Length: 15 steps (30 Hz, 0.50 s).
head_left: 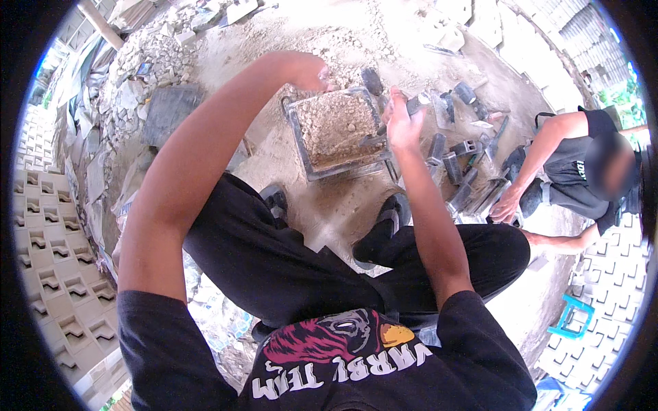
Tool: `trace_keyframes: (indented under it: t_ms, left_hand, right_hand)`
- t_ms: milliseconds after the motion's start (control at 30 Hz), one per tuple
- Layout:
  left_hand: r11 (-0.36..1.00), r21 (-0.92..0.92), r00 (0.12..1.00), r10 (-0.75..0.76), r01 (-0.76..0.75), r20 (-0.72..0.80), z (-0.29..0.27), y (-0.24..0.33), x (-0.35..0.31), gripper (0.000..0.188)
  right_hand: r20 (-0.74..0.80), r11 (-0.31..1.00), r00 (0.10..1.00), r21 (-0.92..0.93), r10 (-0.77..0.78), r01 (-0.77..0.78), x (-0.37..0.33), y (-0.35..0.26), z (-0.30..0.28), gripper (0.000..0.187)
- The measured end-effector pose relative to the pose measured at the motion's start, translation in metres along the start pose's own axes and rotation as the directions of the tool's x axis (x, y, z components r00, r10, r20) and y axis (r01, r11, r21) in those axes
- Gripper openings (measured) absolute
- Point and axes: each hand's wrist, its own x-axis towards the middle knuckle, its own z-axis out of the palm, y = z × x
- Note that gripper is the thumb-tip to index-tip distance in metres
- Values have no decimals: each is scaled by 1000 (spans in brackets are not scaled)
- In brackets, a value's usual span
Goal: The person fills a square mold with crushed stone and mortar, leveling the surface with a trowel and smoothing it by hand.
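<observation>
A square, dark-rimmed tray (299,147) sits on the ground before my feet, filled with crumbly tan sandy material (336,127). My left hand (312,74) is bent over the tray's far left corner; its fingers are mostly hidden and washed out by light. Beside the right rim is my right hand (404,122), its fingers stretched upward and the thumb apart, with nothing visible in it. A dark flat piece, perhaps a tool blade, (373,140) lies on the sandy material near that hand. A dark rounded object (371,81) stands by the far right corner.
Several dark blocks and cylinders (452,168) lie to the right. Beyond them a co-worker (569,151) crouches, one hand among these pieces. Rubble (147,65) and a dark flat slab (171,113) lie at left. A blue stool (572,316) stands by the patterned block wall at right.
</observation>
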Motion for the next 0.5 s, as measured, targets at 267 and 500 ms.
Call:
trace_keyframes:
  t_ms: [267, 500]
  left_hand:
    - [1000, 23, 1000, -21, 21, 9, 6, 0, -10, 66]
    - [995, 79, 998, -61, 61, 0, 2, -1, -11, 65]
  right_hand:
    - [25, 997, 1000, -76, 0, 2, -14, -6, 23, 27]
    - [55, 985, 998, -167, -32, 41, -33, -7, 40, 26]
